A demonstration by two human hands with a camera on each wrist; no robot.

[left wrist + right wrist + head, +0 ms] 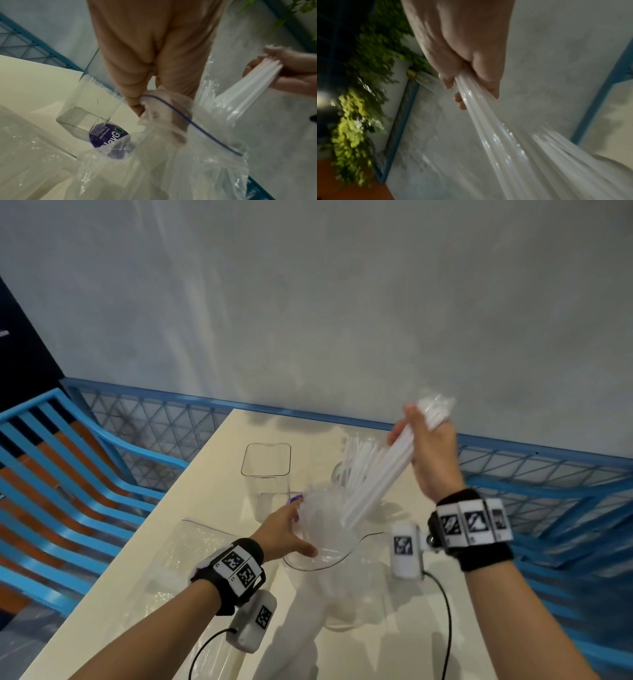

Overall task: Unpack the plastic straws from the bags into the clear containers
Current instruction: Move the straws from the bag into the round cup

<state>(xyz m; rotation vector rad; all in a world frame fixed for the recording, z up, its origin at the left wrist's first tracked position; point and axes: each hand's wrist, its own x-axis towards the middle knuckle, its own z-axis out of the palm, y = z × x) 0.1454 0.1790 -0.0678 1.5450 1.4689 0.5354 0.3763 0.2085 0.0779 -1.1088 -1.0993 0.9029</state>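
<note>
My right hand (416,436) is raised over the table and grips a bundle of white plastic straws (373,477) near its upper end. The bundle slants down-left, and its lower ends reach the mouth of a crumpled clear zip bag (325,529). My left hand (296,525) pinches that bag's rim, with the fingers (137,102) curled over the blue zip line (197,125). A tall, empty, clear rectangular container (265,470) stands just behind the left hand. Right of it, another clear container (339,474) holds several straws. The right wrist view shows the fingers (448,81) wrapped round the straws (496,135).
A second clear bag (195,546) lies flat on the cream table (219,501), left of my left wrist. A purple label (109,136) sits at the container's foot. Blue slatted chairs (68,474) flank the table. A blue mesh railing (164,419) and a grey wall stand behind it.
</note>
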